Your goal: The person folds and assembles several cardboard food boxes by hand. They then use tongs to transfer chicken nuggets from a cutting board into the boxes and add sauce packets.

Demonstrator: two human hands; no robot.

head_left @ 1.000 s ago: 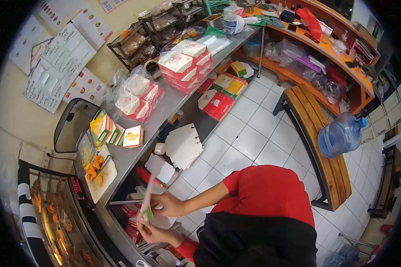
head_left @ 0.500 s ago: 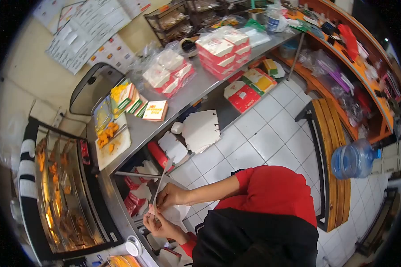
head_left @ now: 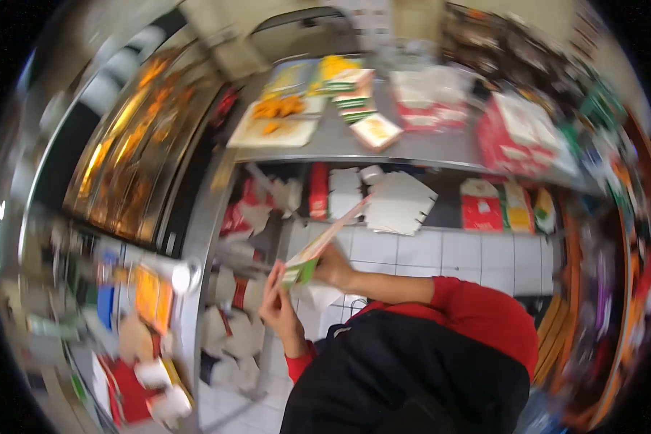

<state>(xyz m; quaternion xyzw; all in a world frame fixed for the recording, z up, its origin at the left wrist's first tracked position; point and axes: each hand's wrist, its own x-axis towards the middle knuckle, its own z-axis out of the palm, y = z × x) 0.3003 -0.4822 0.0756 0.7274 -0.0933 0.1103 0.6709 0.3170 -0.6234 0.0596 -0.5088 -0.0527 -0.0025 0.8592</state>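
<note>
A partly folded carton (head_left: 307, 260) with green, white and orange print is held up in front of my body, seen nearly edge-on. My left hand (head_left: 281, 311) pinches its near end, thumb and fingers closed on the green-printed part. Behind the card, my right hand (head_left: 333, 269) grips its other side, its fingertips hidden by the panel. Beyond it, on a low shelf, lie flat white carton blanks (head_left: 400, 204).
A steel counter (head_left: 282, 158) carries a cutting board (head_left: 260, 134) with fried pieces, printed boxes (head_left: 376, 132) and bagged red-white boxes (head_left: 427, 98). A heated food display (head_left: 137, 145) stands left. Red cartons (head_left: 481, 206) lie on the lower shelf.
The view has swung left, showing more of the side counter. The carton's printed green face has turned into view, and both hands still hold it.
</note>
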